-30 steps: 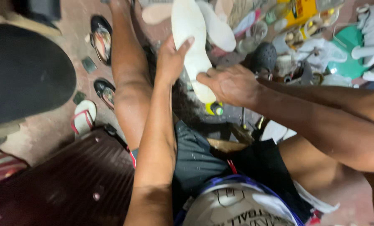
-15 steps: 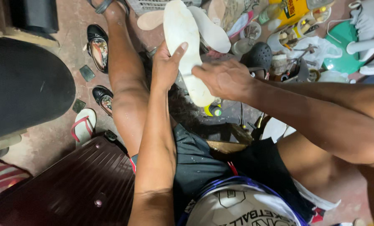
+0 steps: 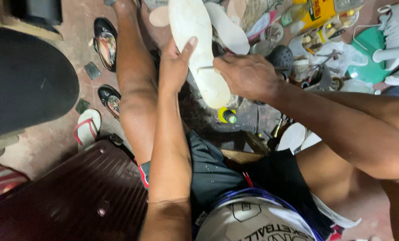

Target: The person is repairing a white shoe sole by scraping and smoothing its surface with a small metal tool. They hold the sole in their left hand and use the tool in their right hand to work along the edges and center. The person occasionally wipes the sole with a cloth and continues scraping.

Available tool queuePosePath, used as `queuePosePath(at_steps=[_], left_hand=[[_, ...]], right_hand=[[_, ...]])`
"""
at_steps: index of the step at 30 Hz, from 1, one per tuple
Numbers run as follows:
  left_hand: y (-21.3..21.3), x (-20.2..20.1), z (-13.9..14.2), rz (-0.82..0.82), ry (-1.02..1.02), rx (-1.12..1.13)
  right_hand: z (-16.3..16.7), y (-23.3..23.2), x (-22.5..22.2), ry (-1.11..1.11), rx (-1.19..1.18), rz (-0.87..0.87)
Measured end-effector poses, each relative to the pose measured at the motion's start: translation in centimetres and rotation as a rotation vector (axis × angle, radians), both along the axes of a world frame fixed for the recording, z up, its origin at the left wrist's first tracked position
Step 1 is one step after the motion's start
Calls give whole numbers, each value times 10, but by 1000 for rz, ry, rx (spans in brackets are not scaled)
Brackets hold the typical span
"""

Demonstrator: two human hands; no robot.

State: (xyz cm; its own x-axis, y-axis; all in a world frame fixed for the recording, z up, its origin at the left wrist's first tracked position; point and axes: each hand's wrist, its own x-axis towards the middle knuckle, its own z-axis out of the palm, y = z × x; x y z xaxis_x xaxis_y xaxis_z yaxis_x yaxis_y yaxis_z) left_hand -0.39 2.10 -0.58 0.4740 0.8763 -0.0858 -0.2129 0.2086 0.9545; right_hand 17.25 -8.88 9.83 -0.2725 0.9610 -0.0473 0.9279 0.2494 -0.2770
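The left hand [image 3: 175,67] has its grip closed around a white shoe sole [image 3: 198,49] at 12 o'clock, above the knees; the right hand [image 3: 246,76] pinches a thin tool [image 3: 207,68] against it. I think the tool could slip toward the left thumb

- White shoe sole [image 3: 195,49]: toe end cut off by top edge; right rim covered by right hand [image 3: 246,76].
- Tool under right hand: hidden, kind cannot be told.
- Dark suitcase [image 3: 74,196]: cropped at bottom edge.
- Clutter top right: too small to be identified.
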Motion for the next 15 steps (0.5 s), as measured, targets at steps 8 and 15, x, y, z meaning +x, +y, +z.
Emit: queuePosePath(at_steps=[8, 15], left_hand=[[-2, 6, 3, 86, 176, 91], [-4, 8, 9, 69, 183, 19]], right_hand=[[6, -16, -11, -150, 52, 97], [-2, -19, -15, -205, -2, 103]])
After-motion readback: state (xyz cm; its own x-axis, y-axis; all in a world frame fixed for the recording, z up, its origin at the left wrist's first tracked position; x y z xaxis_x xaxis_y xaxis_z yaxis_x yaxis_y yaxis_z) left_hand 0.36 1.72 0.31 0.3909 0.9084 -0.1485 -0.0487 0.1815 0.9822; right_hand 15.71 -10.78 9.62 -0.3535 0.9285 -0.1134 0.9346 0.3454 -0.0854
